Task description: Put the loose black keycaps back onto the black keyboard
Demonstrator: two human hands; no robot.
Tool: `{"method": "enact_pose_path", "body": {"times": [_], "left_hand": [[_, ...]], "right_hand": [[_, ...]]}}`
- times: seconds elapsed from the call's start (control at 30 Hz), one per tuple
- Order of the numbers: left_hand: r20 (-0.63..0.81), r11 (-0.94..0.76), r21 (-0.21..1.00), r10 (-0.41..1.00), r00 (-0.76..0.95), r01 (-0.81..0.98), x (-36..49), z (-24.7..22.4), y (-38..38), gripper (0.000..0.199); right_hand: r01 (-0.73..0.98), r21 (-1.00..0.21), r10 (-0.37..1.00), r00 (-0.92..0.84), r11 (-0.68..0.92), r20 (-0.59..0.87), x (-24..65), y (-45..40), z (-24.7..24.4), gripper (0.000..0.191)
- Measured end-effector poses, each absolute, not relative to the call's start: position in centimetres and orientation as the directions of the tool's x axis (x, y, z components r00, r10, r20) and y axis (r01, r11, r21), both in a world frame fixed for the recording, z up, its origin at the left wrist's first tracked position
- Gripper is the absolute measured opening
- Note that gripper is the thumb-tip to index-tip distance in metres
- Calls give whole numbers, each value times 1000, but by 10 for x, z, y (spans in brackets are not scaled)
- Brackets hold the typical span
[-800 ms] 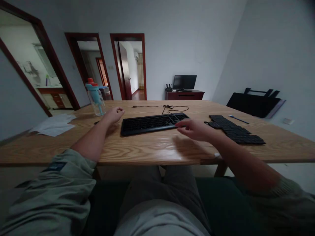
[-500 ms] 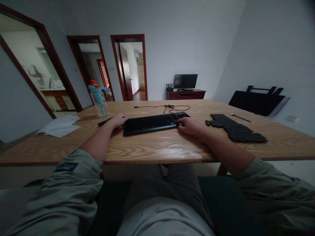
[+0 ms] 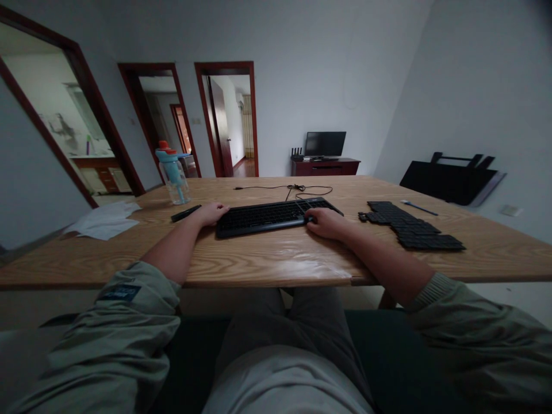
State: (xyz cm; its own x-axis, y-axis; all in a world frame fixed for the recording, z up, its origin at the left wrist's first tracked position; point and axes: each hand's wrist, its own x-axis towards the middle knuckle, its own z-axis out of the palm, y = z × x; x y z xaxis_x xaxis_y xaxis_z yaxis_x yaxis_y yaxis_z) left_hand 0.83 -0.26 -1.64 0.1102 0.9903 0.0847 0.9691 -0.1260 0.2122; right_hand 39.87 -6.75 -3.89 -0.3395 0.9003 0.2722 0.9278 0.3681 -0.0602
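Note:
A black keyboard lies at a slight angle on the wooden table. My left hand grips its left end, fingers curled at the rear corner. Over the right part of the front edge, my right hand is closed, thumb and fingers pressed together. A small dark bit shows at its fingertips, too little to name. To the right of this hand, loose black keycaps are laid out close together in rows. A slim black object lies behind my left wrist.
A clear bottle with a blue and red lid stands at the left, near white paper sheets. The cable lies coiled behind the keyboard. A blue-handled brush rests beyond the keycaps.
My right hand has shifted slightly left along the keyboard's front edge, uncovering its right end. My left hand has moved slightly right and still touches the left end.

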Motion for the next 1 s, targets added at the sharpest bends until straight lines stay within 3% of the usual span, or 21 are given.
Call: {"method": "enact_pose_path", "body": {"times": [0.43, 1.0], "left_hand": [[102, -97, 124, 991, 85, 988, 15, -20, 5, 57], [129, -81, 109, 989, 67, 991, 10, -28, 15, 61]], "right_hand": [[933, -35, 906, -338, 358, 254, 388, -71, -35, 35], [966, -45, 943, -239, 256, 230, 379, -63, -31, 36]]}}
